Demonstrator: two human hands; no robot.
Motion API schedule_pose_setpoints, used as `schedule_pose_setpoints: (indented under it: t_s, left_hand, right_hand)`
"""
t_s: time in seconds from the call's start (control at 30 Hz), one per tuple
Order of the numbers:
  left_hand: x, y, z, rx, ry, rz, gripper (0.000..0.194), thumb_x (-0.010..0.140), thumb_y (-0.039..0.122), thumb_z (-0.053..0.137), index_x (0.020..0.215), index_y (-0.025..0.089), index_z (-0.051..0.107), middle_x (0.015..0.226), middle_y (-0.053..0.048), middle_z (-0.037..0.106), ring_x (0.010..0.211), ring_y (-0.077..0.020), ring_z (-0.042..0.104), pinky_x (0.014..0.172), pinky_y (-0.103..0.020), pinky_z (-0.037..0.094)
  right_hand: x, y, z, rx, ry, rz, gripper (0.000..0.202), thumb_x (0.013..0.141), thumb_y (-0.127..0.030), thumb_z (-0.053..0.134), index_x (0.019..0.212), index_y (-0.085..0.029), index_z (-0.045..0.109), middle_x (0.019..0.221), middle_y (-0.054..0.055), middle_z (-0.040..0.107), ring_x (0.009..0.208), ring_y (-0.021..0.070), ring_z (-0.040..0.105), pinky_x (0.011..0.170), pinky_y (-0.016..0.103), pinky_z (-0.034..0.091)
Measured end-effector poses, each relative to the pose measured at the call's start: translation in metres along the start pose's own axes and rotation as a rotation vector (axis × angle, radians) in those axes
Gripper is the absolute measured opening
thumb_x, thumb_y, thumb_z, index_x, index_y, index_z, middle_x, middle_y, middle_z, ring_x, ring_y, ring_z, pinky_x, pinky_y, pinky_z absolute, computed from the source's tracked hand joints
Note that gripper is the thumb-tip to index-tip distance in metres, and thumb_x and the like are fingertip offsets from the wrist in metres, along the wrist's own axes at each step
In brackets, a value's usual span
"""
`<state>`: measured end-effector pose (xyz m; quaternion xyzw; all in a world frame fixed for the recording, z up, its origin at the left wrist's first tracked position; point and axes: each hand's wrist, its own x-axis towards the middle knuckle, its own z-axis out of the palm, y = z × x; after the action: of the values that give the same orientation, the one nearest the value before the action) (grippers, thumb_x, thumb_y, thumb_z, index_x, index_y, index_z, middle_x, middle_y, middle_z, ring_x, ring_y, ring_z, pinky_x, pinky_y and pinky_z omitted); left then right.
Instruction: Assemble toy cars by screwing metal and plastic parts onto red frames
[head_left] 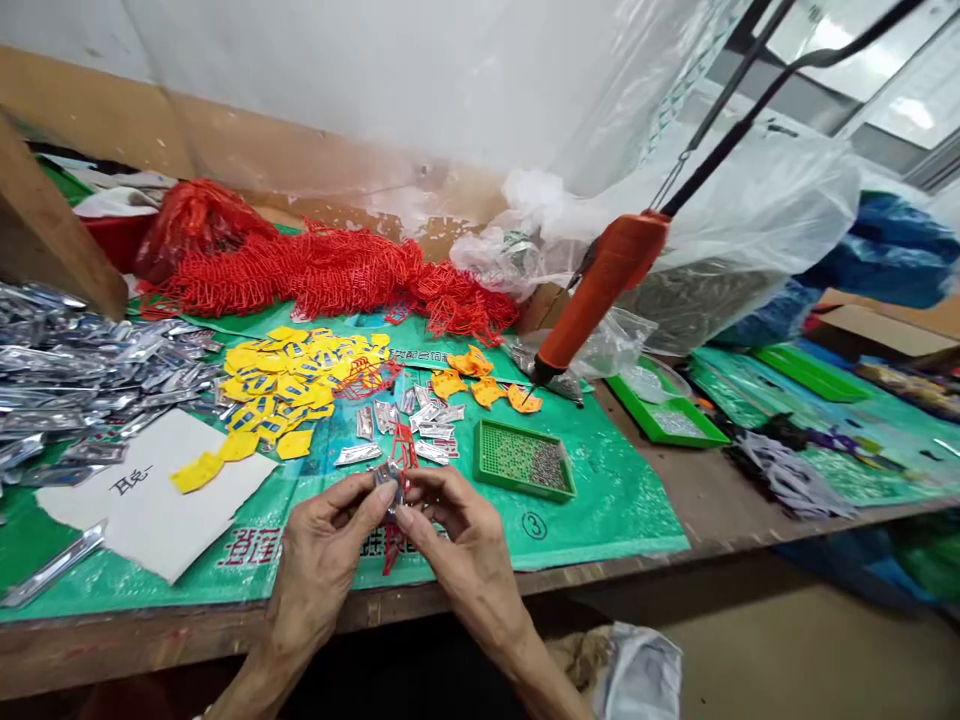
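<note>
My left hand [324, 550] pinches a small shiny silver piece [387, 476] between thumb and fingers, close to the table's front edge. From the other side my right hand [469, 550] closes on the same piece with thumb and forefinger. A thin red plastic strip [403, 445] shows just behind the fingertips, and more red pokes out below; whether it joins the silver piece I cannot tell. Short silver parts [435, 430] lie loose just beyond my hands. To their right sits a green tray [487, 478] with small screws [551, 465] gathered at one end.
An orange electric screwdriver [604, 290] hangs tip down over several orange pieces [487, 392]. Yellow pieces [281, 375] are heaped left of centre. Long silver parts [90, 370] pile up at far left, near torn white card [172, 540]. Red plastic netting [315, 270] lies along the back.
</note>
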<state>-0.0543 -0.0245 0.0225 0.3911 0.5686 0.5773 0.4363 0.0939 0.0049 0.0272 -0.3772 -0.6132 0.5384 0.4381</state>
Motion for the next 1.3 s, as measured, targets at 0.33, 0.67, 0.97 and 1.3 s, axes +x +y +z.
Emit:
schedule_pose_setpoints:
  t_s: [0.33,0.67,0.97,1.3]
  left_hand:
    - [-0.017,-0.021,0.014,-0.302,0.079,-0.080,0.030,0.071,0.028,0.080,0.101,0.024,0.077,0.093,0.000,0.077,0.082,-0.0157,0.069,0.077,-0.021,0.055]
    - [-0.024,-0.014,0.008,-0.637,0.120,-0.188,0.029,0.061,0.020,0.084,0.088,0.017,0.076,0.086,-0.005,0.077,0.075,-0.0149,0.070,0.072,-0.021,0.058]
    - [-0.012,-0.004,0.001,-0.351,0.083,-0.115,0.033,0.069,0.021,0.081,0.101,0.020,0.072,0.092,-0.003,0.076,0.075,-0.0115,0.068,0.070,-0.017,0.053]
    - [0.011,0.016,0.003,-0.283,-0.507,-0.405,0.044,0.075,0.013,0.071,0.117,0.018,0.061,0.081,-0.004,0.071,0.066,-0.0138,0.064,0.064,-0.023,0.049]
  right_hand:
    - [-0.017,-0.003,0.005,-0.246,0.080,-0.174,0.019,0.085,-0.017,0.063,0.103,-0.021,0.066,0.093,0.003,0.059,0.078,0.0131,0.056,0.068,0.026,0.049]
    - [-0.029,0.001,0.026,-0.349,0.214,-0.391,0.021,0.088,-0.007,0.052,0.105,-0.015,0.061,0.097,0.009,0.060,0.092,0.0173,0.056,0.081,0.030,0.049]
    - [-0.025,-0.011,-0.009,0.055,0.120,-0.001,0.009,0.085,-0.025,0.064,0.092,-0.020,0.064,0.085,0.001,0.059,0.078,0.0129,0.057,0.068,0.025,0.047]
    - [0.006,-0.031,-0.051,-0.226,-0.259,-0.107,0.003,0.083,-0.014,0.064,0.083,-0.017,0.063,0.082,-0.001,0.061,0.081,0.0120,0.056,0.077,0.025,0.042]
